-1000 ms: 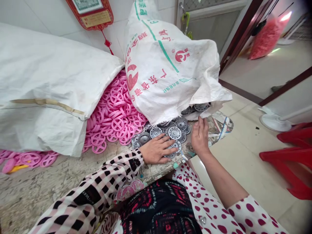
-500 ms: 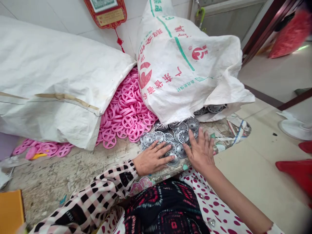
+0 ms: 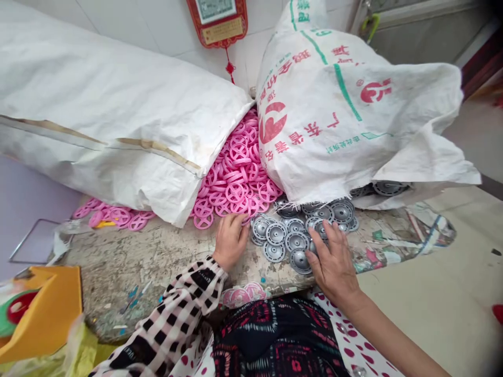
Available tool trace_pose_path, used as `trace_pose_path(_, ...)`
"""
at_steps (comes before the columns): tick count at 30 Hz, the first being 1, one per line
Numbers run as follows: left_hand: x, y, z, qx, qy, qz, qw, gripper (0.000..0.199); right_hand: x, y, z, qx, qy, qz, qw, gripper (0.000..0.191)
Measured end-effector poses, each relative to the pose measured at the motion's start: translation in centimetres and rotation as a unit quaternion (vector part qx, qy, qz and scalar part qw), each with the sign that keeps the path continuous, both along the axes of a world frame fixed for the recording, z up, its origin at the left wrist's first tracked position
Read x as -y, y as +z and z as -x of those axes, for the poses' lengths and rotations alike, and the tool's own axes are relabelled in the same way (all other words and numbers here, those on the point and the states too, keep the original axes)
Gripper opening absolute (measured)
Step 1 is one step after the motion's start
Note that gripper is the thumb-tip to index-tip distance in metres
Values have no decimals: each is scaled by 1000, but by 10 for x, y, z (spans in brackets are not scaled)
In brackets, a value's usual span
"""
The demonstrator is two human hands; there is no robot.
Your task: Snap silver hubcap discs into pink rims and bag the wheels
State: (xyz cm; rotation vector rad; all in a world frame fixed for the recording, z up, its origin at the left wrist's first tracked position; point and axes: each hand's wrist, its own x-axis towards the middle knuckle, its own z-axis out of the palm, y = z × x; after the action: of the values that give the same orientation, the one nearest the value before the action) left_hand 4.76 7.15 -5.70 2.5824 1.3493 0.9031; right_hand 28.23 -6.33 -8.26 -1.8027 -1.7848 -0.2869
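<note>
Several grey ridged discs lie in a loose cluster on the worn tabletop. My right hand rests over the right side of them, fingers apart. Just left of the discs, my left hand has its fingertips at the lower edge of a heap of pink spoked rings; its fingers are close together, and what they grip, if anything, is hidden. The pink heap spills from a large white sack. More grey discs show under the mouth of a printed white sack.
At the lower left stands a yellow container with a red and green item. More pink rings lie below the left sack. Flat pink round pieces sit at the table's front edge. A red plaque hangs on the wall.
My left hand has left the grey discs and moved left to the pink rings. My right hand stays at the discs. The camera view has shifted left.
</note>
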Motion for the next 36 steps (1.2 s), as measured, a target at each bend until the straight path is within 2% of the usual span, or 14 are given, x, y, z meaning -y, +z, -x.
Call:
trace_pose_path(2, -17, 0, -2, -42, 79, 3, 996, 28, -1, 6, 6, 4, 50, -27, 998, 52)
trace_pose_path(5, -32, 3, -3, -103, 112, 18, 988, 19, -11, 18, 17, 15, 93, -33, 995, 46)
trace_pose_path(8, -26, 13, 4, -136, 78, 24, 987, 18, -26, 32, 28, 51, 89, 7, 995, 39)
trace_pose_path(13, 13, 29, 35, -189, -20, 36, 981, 19, -45, 44, 41, 129, 57, 93, 986, 45)
trace_pose_path(16, 33, 26, 53, -152, -56, 112, 980, 13, -49, 42, 45, 150, 84, 116, 978, 43)
trace_pose_path(19, 40, 19, 61, -68, -11, 191, 979, 35, -50, 38, 46, 160, 108, 106, 975, 41)
trace_pose_path(22, 38, 12, 56, -42, 26, 233, 971, 61, -52, 35, 45, 151, 121, 78, 978, 35)
trace_pose_path(25, 34, 9, 47, -20, 50, 268, 962, 59, -53, 38, 46, 108, 121, 56, 985, 30)
trace_pose_path(27, 33, 8, 42, 30, 68, 302, 951, 57, -54, 42, 51, 33, 111, 38, 993, 30)
trace_pose_path(29, 34, 8, 40, 110, 81, 363, 922, 49, -54, 47, 60, -94, 119, 33, 988, 29)
trace_pose_path(30, 36, 8, 39, 165, 82, 407, 895, 44, -54, 48, 67, -172, 133, 42, 975, 28)
trace_pose_path(32, 40, 11, 40, 290, 66, 497, 815, 36, -55, 48, 81, -330, 163, 83, 926, 24)
trace_pose_path(34, 46, 16, 41, 403, 25, 573, 713, 37, -55, 45, 95, -442, 163, 129, 872, 21)
trace_pose_path(36, 51, 22, 41, 468, -20, 624, 626, 42, -55, 40, 106, -480, 147, 147, 852, 20)
